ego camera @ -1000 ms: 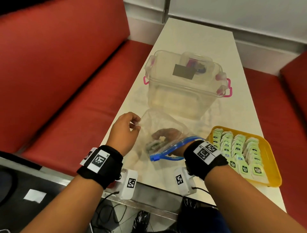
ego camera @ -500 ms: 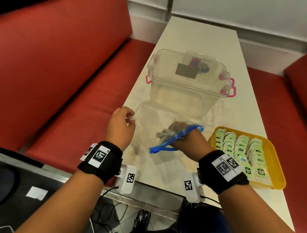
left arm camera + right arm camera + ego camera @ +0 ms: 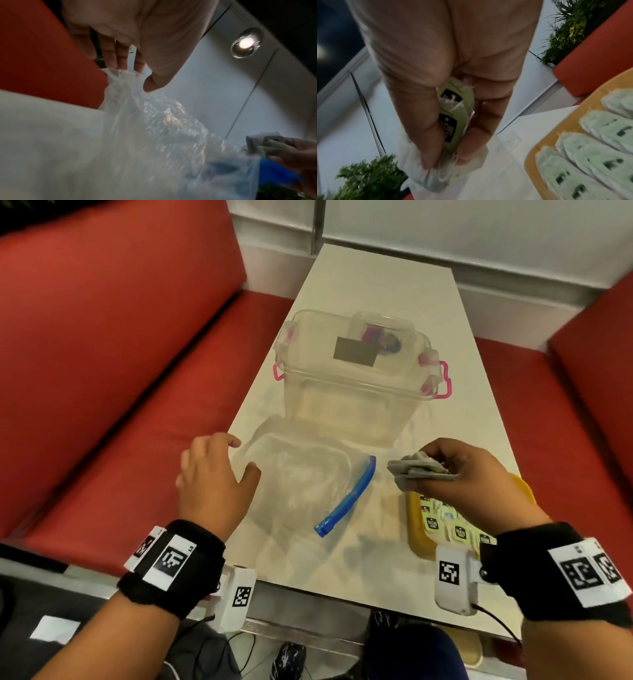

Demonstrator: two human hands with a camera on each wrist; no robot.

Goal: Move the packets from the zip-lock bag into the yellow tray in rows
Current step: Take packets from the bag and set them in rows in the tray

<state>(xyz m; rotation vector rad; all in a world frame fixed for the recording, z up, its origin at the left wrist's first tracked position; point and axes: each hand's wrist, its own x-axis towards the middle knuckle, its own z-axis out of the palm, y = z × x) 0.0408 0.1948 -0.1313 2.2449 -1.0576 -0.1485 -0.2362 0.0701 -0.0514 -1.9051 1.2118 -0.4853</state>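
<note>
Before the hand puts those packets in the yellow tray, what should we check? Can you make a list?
1. Right hand grips the packets firmly: ok.
2. Packets fully out of the zip-lock bag: ok.
3. Left hand steadying the bag: ok, its fingers touch the bag's corner.
4. Free spot in the yellow tray: cannot tell, the hand hides much of it.
5. Rows already in the tray look neat: ok.
6. How many packets are held: cannot tell, at least two.

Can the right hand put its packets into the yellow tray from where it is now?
Probably yes. The right hand grips a bunch of packets just over the far end of the yellow tray, and nothing lies between. Rows of packets already fill much of the tray, so free space may be tight.
</note>
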